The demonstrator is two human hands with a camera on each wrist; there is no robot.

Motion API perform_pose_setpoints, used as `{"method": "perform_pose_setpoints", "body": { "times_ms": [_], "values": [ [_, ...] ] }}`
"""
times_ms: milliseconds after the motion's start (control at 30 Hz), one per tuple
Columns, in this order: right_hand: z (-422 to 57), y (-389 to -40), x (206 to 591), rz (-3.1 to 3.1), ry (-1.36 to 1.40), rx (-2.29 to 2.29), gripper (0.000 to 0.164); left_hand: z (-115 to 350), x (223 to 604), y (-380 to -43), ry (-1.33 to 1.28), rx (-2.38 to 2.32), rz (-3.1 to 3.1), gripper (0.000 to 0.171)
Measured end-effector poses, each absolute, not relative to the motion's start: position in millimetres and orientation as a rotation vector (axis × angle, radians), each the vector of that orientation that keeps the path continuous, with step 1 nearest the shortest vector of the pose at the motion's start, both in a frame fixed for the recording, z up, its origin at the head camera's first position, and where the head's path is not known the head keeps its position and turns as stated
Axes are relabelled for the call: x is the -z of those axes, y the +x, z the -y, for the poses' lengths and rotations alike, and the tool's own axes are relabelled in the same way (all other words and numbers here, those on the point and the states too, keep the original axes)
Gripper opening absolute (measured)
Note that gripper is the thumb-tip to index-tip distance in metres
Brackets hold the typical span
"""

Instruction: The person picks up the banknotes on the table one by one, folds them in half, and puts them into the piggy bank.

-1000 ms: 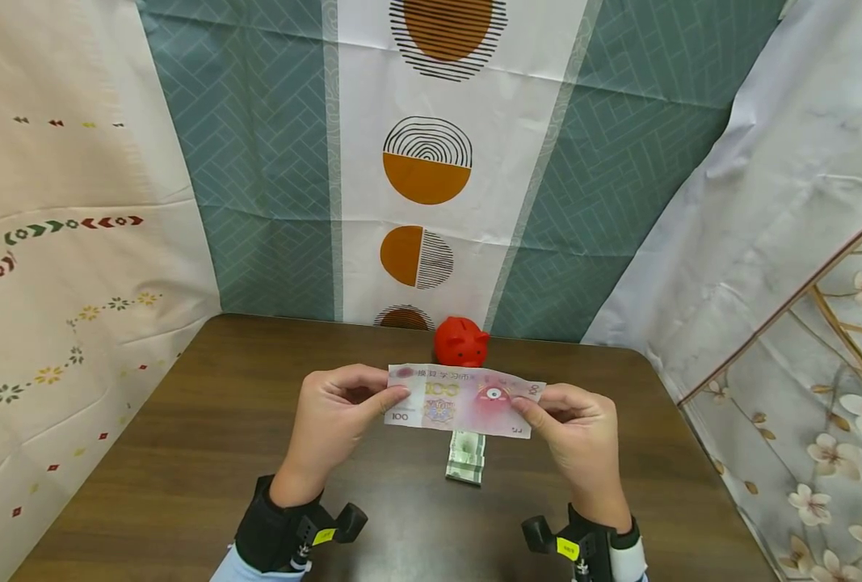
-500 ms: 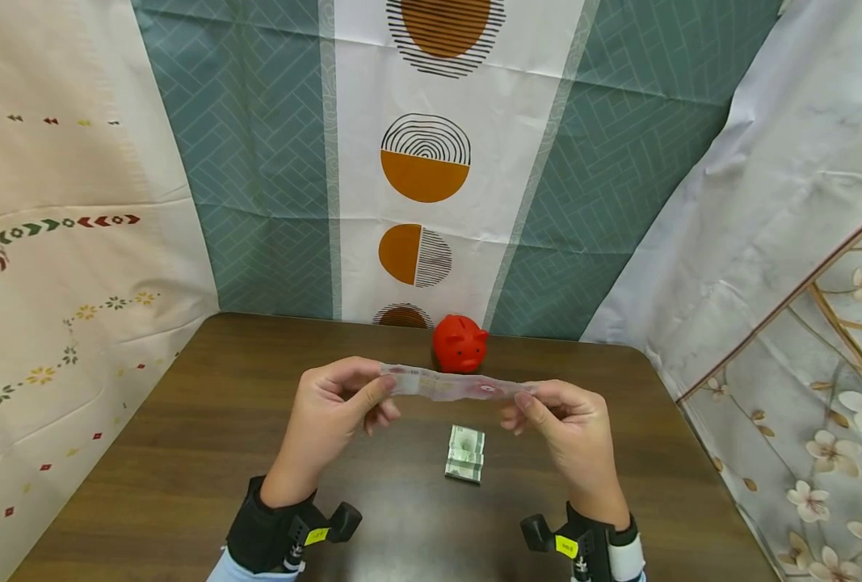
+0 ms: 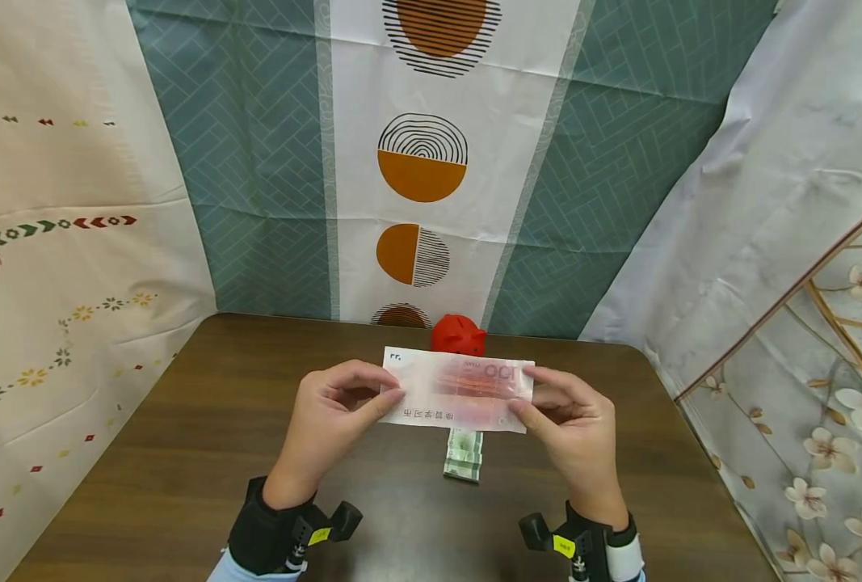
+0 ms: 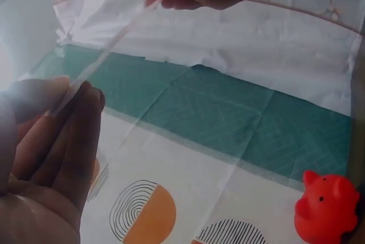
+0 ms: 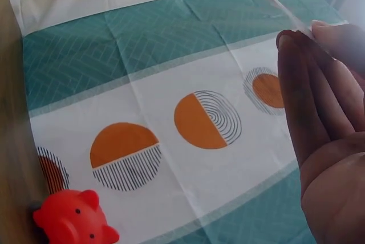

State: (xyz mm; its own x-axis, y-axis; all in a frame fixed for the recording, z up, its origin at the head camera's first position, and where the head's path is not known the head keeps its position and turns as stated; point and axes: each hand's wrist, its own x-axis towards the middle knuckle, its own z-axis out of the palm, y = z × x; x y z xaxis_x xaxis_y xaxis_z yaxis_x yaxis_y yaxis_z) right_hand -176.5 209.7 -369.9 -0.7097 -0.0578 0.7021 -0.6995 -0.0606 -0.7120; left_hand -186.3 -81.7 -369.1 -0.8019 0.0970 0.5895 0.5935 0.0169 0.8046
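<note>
A pink and white play banknote (image 3: 452,396) is stretched between both hands above the table, its printed text upside down in the head view. My left hand (image 3: 339,420) pinches one end between thumb and fingers. At the other end, my right hand (image 3: 576,436) pinches the note the same way. Both wrist views show the note (image 4: 108,50) nearly edge-on. Below it on the table lies a folded green banknote (image 3: 463,457), its far end covered by the held note. Behind stands a red piggy bank (image 3: 458,335), partly hidden in the head view.
The brown wooden table (image 3: 256,380) ends at a patterned cloth backdrop (image 3: 271,162). A cream cloth (image 3: 74,242) hangs at the left and a white floral cloth (image 3: 765,242) at the right. Black camera straps (image 3: 274,517) sit on both wrists.
The pink banknote has been turned over between the hands: its front faced up, then it was seen nearly edge-on, and now its other side shows. The green banknote and piggy bank stay put.
</note>
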Motion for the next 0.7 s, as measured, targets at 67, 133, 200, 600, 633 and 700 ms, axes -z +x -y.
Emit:
{"method": "perform_pose_setpoints", "body": {
  "times_ms": [67,133,200,600,633,700],
  "values": [
    [-209.3,-176.3,369.1,1.747,0.808,-1.825,0.051,80.9,369.5,-186.2,-0.689,1.846,1.931,0.034],
    [-209.1,-175.6,368.3,1.789,0.74,-1.815,0.044,80.3,369.7,-186.2,-0.661,1.856,1.94,0.043],
    [-209.0,-174.7,367.5,1.845,0.65,-1.801,0.03,79.8,369.9,-186.8,-0.632,1.871,1.957,0.039],
    [-213.0,-179.0,370.6,1.834,0.658,-1.813,0.01,78.7,370.4,-187.7,-0.605,1.887,1.984,0.013],
    [-212.9,-179.4,370.8,1.81,0.686,-1.828,0.012,78.9,370.0,-187.6,-0.611,1.89,1.982,0.013],
    [-212.5,-180.8,371.2,1.764,0.752,-1.853,0.015,79.3,369.7,-187.5,-0.627,1.891,1.969,0.013]
  ]
}}
